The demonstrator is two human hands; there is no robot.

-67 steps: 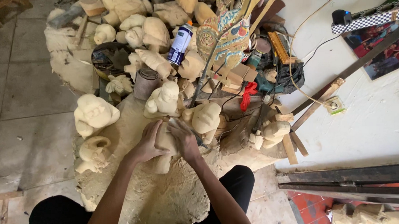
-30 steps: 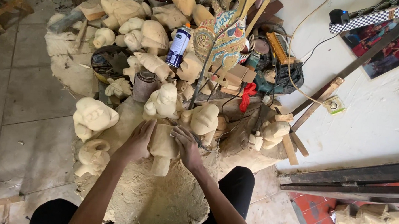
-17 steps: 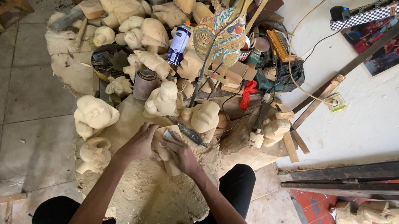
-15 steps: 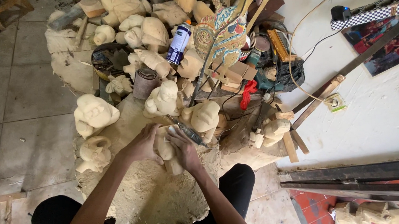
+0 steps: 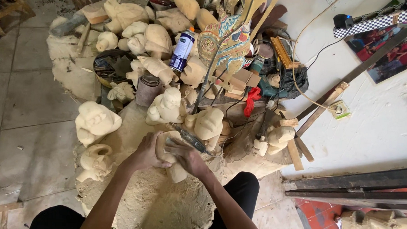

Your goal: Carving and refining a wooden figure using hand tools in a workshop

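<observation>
A pale wooden carving sits between both my hands, low over a heap of sawdust. My left hand wraps its left side. My right hand presses on its top and right side; whether something thin lies under those fingers I cannot tell. A dark rotary tool handpiece lies just beyond my right hand, pointing up-left. My knees in black trousers frame the heap.
Several unfinished pale carved figures crowd the floor ahead. A roll of sandpaper, a spray can, a painted shadow puppet, cables and wood scraps lie beyond. White wall and leaning battens stand at right; tiled floor at left.
The carving has been turned and shifted in my hands: held upright a second ago, then laid lower. My right hand now rests on top of it.
</observation>
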